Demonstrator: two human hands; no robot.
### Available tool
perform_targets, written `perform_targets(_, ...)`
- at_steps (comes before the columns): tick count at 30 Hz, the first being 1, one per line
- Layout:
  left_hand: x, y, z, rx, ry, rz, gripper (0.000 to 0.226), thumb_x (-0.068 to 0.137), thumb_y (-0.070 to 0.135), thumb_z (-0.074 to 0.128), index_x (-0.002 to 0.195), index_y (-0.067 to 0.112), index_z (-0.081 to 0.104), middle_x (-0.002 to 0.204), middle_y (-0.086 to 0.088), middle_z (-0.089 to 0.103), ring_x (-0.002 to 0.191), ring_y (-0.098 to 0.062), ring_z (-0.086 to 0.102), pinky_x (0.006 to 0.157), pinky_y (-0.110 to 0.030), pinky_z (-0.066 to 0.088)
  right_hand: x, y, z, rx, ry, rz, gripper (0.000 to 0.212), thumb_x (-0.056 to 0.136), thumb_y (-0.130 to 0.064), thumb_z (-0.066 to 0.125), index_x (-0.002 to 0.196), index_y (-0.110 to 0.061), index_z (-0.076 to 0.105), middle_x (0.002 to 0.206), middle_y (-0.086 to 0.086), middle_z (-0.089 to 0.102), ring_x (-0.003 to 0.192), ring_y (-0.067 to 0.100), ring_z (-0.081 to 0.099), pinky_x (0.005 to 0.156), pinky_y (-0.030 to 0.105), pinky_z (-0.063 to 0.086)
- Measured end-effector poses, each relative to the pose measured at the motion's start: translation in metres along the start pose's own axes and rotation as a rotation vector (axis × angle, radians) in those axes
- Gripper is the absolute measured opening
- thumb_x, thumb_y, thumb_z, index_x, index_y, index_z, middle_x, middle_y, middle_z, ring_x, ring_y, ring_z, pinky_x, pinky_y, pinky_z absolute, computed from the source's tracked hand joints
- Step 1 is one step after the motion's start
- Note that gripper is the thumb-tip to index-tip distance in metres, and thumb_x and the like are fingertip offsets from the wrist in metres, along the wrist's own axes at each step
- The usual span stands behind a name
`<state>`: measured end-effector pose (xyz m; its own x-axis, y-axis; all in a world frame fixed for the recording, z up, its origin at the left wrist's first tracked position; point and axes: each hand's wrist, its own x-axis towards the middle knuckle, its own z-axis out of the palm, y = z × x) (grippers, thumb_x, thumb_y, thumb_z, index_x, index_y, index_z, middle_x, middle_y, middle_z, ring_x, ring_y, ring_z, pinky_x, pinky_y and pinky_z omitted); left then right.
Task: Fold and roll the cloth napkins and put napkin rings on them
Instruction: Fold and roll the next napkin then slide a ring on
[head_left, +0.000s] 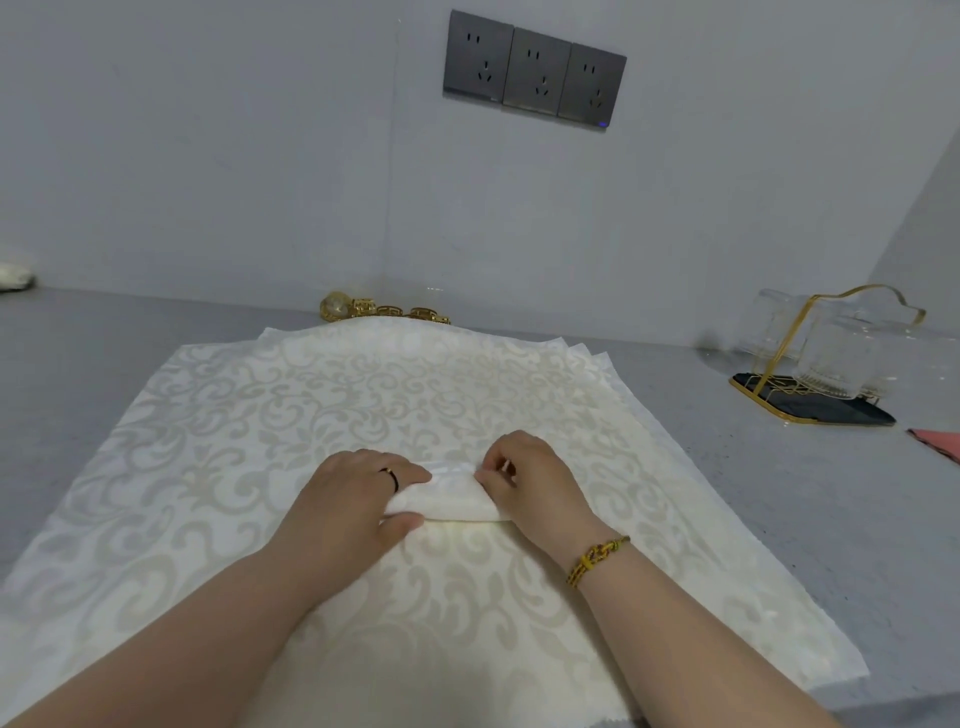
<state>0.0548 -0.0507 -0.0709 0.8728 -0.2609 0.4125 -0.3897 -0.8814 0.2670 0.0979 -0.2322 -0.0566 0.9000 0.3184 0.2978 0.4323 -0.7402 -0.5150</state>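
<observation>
A cream rolled napkin (452, 501) lies crosswise on a stack of flat cream damask napkins (291, 410) spread over the grey counter. My left hand (353, 499), with a dark ring on one finger, wraps the roll's left end, thumb in front. The roll's right end sits under my right hand (530, 483), whose fingertips pinch the cloth at the top. Several gold napkin rings (384, 309) lie by the wall, just behind the stack's far edge.
A gold-wire rack (810, 364) holding clear glasses stands on a dark tray at the right. A pink cloth corner (937, 441) shows at the right edge. A white object (15, 275) sits far left. Wall sockets (535, 73) are above.
</observation>
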Motion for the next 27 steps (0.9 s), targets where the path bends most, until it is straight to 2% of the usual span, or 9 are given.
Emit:
perform_targets(3,0.003,-0.005,0.005,0.001,0.024,-0.011,0.037,0.092,0.039,0.047,0.129,0.036,0.046,0.129,0.022,0.047,0.122,-0.004,0.038,0.093,-0.01,0.013,-0.011,0.003,-0.009,-0.038,-0.074,-0.102,0.02,0.089,-0.026,0.056,0.099,-0.01,0.064,0.097,-0.005,0.057,0.097,0.011,0.046,0.075,0.006,0.031)
perform_targets(7,-0.004,0.001,-0.004,-0.104,-0.008,-0.077,0.037,0.091,0.039,0.048,0.128,0.039,0.042,0.09,0.034,0.038,0.106,-0.005,0.033,0.086,-0.015,0.02,-0.03,0.009,-0.024,-0.104,-0.206,-0.17,0.038,0.084,-0.03,0.063,0.121,-0.02,0.058,0.122,-0.011,0.055,0.109,0.005,0.041,0.082,-0.003,0.024)
perform_targets(11,-0.009,0.007,-0.008,-0.213,-0.034,-0.137,0.033,0.09,0.048,0.043,0.122,0.04,0.046,0.093,0.023,0.05,0.105,-0.007,0.036,0.087,-0.02,0.028,-0.033,0.004,-0.03,-0.026,-0.266,-0.089,0.027,0.089,-0.032,0.056,0.112,-0.021,0.063,0.104,-0.015,0.055,0.104,0.003,0.04,0.085,0.006,0.03)
perform_targets(13,-0.007,0.006,-0.01,-0.14,-0.003,-0.123,0.054,0.077,0.067,0.027,0.119,0.04,0.049,0.099,0.013,0.06,0.109,-0.011,0.043,0.087,-0.019,0.028,-0.027,0.001,-0.029,0.002,-0.286,-0.056,0.023,0.091,-0.031,0.052,0.104,-0.017,0.065,0.101,-0.011,0.052,0.105,0.006,0.038,0.089,0.015,0.03)
perform_targets(15,-0.005,0.003,-0.009,0.024,0.054,-0.053,0.074,0.065,0.069,0.012,0.118,0.038,0.054,0.105,0.014,0.063,0.109,-0.01,0.05,0.089,-0.016,0.023,-0.019,0.0,-0.028,0.019,-0.309,-0.011,0.026,0.093,-0.029,0.048,0.092,-0.007,0.062,0.098,-0.001,0.051,0.1,0.011,0.039,0.084,0.017,0.03)
perform_targets(17,0.001,0.004,-0.007,0.221,-0.027,0.047,0.063,0.069,0.062,0.027,0.108,0.032,0.065,0.097,0.018,0.066,0.096,-0.005,0.061,0.094,-0.02,0.025,-0.01,0.0,-0.028,0.111,-0.365,0.069,0.039,0.094,-0.028,0.046,0.088,0.009,0.057,0.086,0.01,0.048,0.081,0.016,0.043,0.066,0.016,0.032)
perform_targets(20,0.012,0.011,-0.003,0.276,-0.052,0.182,0.055,0.06,0.056,0.05,0.103,0.028,0.069,0.088,0.018,0.068,0.083,-0.002,0.066,0.096,-0.024,0.03,0.0,0.001,-0.029,0.288,-0.425,0.211,0.033,0.093,-0.031,0.049,0.073,-0.006,0.054,0.067,-0.002,0.047,0.059,0.008,0.041,0.055,0.014,0.033)
perform_targets(24,0.029,0.014,0.011,0.133,-0.114,0.201,0.049,0.089,0.046,0.044,0.136,0.033,0.04,0.128,0.018,0.051,0.116,-0.006,0.049,0.1,-0.014,0.024,0.015,0.005,-0.016,0.314,-0.358,0.22,0.019,0.094,-0.024,0.049,0.076,-0.018,0.053,0.072,-0.007,0.053,0.062,0.005,0.047,0.059,0.012,0.038)
perform_targets(27,0.036,0.008,0.017,0.024,-0.108,0.114,0.046,0.092,0.043,0.045,0.137,0.038,0.037,0.136,0.02,0.044,0.122,-0.003,0.042,0.099,-0.014,0.025,0.022,0.011,-0.004,0.242,-0.227,0.196,0.022,0.091,-0.022,0.052,0.073,-0.028,0.042,0.084,-0.007,0.048,0.069,0.008,0.045,0.066,0.019,0.038)
